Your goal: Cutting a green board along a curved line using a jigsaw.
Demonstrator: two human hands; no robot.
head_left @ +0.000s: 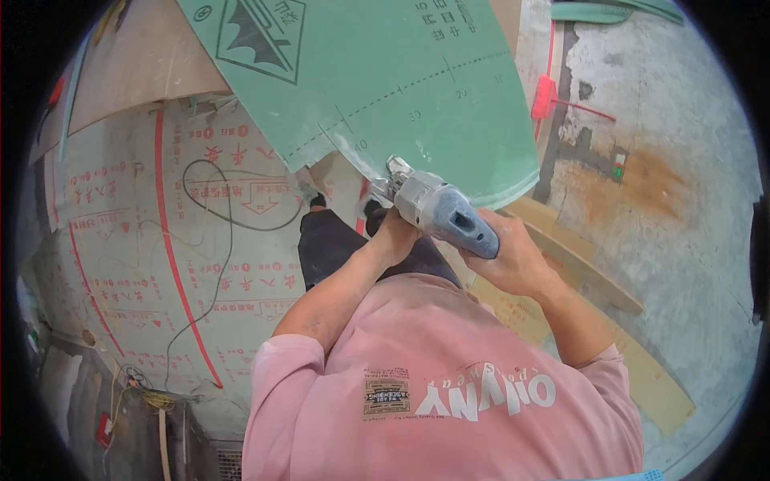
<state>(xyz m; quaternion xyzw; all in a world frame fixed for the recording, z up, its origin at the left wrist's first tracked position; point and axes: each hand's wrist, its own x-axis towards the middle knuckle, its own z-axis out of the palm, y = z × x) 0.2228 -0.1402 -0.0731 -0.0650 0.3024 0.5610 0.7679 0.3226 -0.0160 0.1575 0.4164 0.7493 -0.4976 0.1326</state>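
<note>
A jigsaw (441,210) with a silver front and a blue-grey body sits at the near edge of a green plasterboard sheet (377,72). My right hand (513,255) is wrapped round its rear handle. Beneath the front part, my left hand (397,238) is closed against the tool, its fingers largely hidden. The tool's front end meets the board near a whitish, dusty edge line. Left of it, the board's corner has a stepped notch. Whether the blade is moving cannot be seen.
Printed protective sheeting (249,289) with red stripes covers the floor at left, a dark cable (228,232) looped over it. Wooden strips (593,264) lie at right on bare concrete (706,264). A red tool (544,98) stands beside the board. Brown boards (144,64) lean at far left.
</note>
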